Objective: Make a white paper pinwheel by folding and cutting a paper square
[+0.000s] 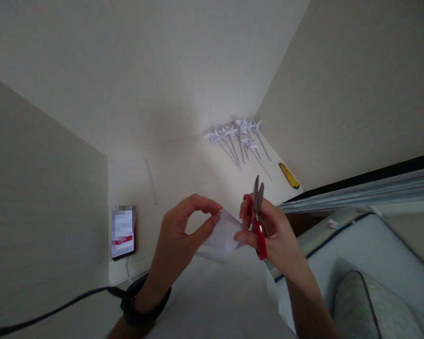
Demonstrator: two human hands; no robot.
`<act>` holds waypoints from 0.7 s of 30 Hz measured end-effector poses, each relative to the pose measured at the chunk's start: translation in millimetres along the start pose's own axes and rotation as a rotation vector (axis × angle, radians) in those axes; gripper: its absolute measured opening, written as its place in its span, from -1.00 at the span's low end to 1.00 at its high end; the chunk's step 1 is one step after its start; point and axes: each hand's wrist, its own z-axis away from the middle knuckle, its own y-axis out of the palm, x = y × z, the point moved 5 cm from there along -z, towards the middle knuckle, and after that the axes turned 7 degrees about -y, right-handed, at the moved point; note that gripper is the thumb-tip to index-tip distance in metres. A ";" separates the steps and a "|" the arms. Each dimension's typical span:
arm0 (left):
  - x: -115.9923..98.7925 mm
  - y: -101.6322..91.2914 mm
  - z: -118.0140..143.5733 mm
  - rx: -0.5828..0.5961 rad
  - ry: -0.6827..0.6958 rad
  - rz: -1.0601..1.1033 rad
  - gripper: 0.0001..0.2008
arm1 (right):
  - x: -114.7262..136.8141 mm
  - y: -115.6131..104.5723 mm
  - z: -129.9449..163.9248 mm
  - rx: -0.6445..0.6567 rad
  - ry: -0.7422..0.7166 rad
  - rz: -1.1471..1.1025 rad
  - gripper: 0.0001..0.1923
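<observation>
A piece of white paper [222,238] hangs between my two hands, close to my body. My left hand [189,223] pinches its upper left corner between thumb and fingertips. With thumb and fingers my right hand [268,226] holds red-handled scissors [257,212], blades pointing up and nearly closed. The thumb of that hand also presses on the right edge of the paper. Beyond the hands, several white paper pinwheel-like shapes on thin stems [238,134] lie in a cluster on the pale surface [187,165].
A yellow cutter [289,175] lies near the right wall. At the left are a thin white stick [150,181] and a phone [123,233] with a lit screen and a cable. A dark strap [74,296] runs from my left wrist. A cushion [371,306] sits at lower right.
</observation>
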 end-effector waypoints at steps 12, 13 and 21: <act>1.4 9.6 1.3 0.104 -0.028 0.014 -0.80 | 5.9 16.6 -10.1 0.013 0.044 -0.085 -0.82; 1.8 10.0 1.2 0.116 -0.033 0.020 -0.80 | 6.3 16.4 -10.6 0.014 0.047 -0.098 -0.81; 5.1 12.8 -2.4 0.193 -0.090 0.074 -0.85 | -1.2 17.6 -6.9 0.048 0.086 -0.215 -0.79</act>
